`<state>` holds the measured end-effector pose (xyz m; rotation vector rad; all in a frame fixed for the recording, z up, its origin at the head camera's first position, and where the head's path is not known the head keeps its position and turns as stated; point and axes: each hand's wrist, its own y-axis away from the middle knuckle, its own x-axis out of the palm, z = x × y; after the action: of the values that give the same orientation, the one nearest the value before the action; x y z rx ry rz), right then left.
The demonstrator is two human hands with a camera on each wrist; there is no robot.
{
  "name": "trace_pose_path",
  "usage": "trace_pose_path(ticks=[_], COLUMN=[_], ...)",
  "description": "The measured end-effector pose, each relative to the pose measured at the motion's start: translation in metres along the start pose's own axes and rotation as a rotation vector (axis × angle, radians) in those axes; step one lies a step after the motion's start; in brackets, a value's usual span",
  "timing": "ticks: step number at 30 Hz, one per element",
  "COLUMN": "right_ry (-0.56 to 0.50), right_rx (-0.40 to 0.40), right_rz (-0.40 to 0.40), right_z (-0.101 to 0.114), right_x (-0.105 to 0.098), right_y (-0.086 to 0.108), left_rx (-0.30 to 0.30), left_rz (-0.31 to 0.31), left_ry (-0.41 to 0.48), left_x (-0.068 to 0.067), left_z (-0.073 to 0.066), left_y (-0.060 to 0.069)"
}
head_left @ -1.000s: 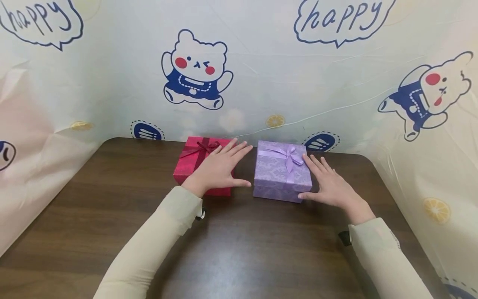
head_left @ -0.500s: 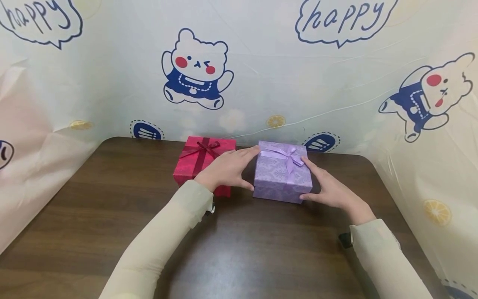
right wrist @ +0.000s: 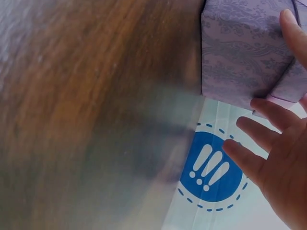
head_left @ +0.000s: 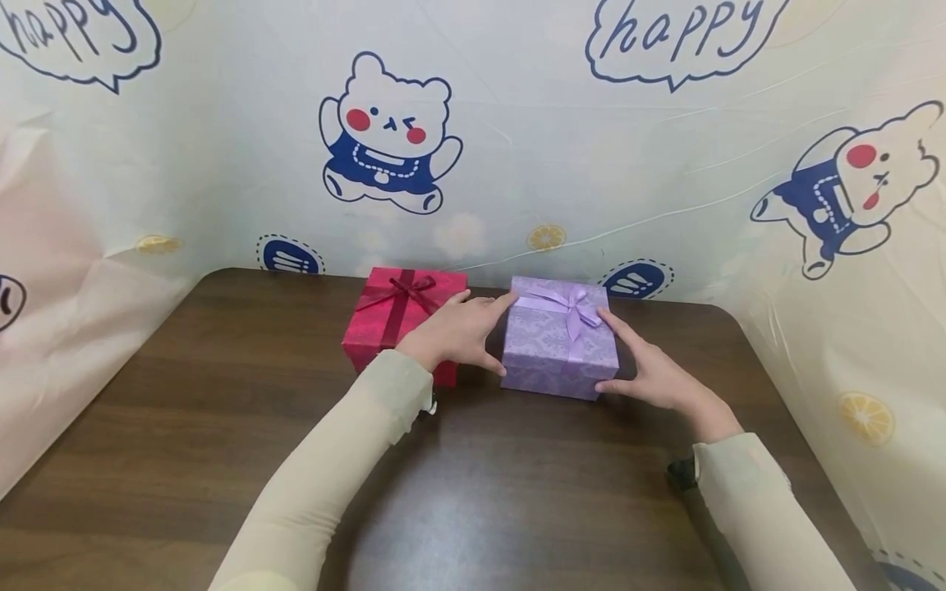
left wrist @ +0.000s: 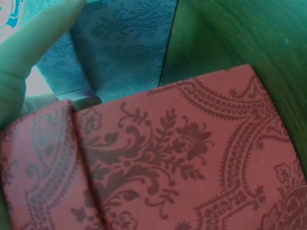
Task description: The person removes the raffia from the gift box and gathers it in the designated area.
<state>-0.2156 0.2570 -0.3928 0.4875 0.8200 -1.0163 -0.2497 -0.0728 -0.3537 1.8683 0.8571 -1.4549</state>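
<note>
A lilac gift box (head_left: 557, 357) with a ribbon bow on its lid stands at the back of the table, between both hands. My left hand (head_left: 454, 328) is at its left side, thumb near the front corner and forefinger at the lid's edge. At its right side is my right hand (head_left: 654, 369), whose spread fingers show in the right wrist view beside the box (right wrist: 247, 52). Left of it stands a red gift box (head_left: 377, 316) with a dark red bow, partly hidden behind the left hand. Its patterned side (left wrist: 182, 153) fills much of the left wrist view.
The brown wooden table (head_left: 222, 460) ends just behind the boxes. A pale curtain (head_left: 532, 148) with printed bears surrounds it at the back and sides. A narrow gap separates the two boxes.
My left hand has moved right, from over the red box to the lilac box's left side. The right hand stays at the right side. Both boxes stand where they were.
</note>
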Motion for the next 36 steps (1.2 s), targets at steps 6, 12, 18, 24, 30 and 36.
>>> trace_pose_path(ticks=[6,12,18,24,30,36], right_ry=[-0.02,-0.081,-0.141,-0.188,-0.21,-0.199], right_rx=[-0.039,-0.062,-0.081,-0.094,-0.112,-0.124], right_rz=[-0.042,-0.063,-0.068,-0.076,-0.084,-0.121], right_z=[-0.004,-0.006,-0.004,-0.001,0.001,0.005], right_x=[0.003,0.004,0.005,0.005,0.002,-0.005], right_y=[0.0,-0.001,-0.002,0.0,0.001,0.001], left_rx=[-0.007,-0.011,-0.001,0.014,0.027,0.006], left_rz=[-0.007,-0.012,-0.029,-0.033,-0.048,-0.068], left_ry=[0.029,0.031,0.025,0.054,0.102,0.21], left_x=[0.004,0.007,0.007,0.006,0.005,0.001], left_z=[0.001,0.002,0.004,0.005,0.006,0.006], left_y=[-0.002,-0.004,-0.004,-0.002,-0.001,0.001])
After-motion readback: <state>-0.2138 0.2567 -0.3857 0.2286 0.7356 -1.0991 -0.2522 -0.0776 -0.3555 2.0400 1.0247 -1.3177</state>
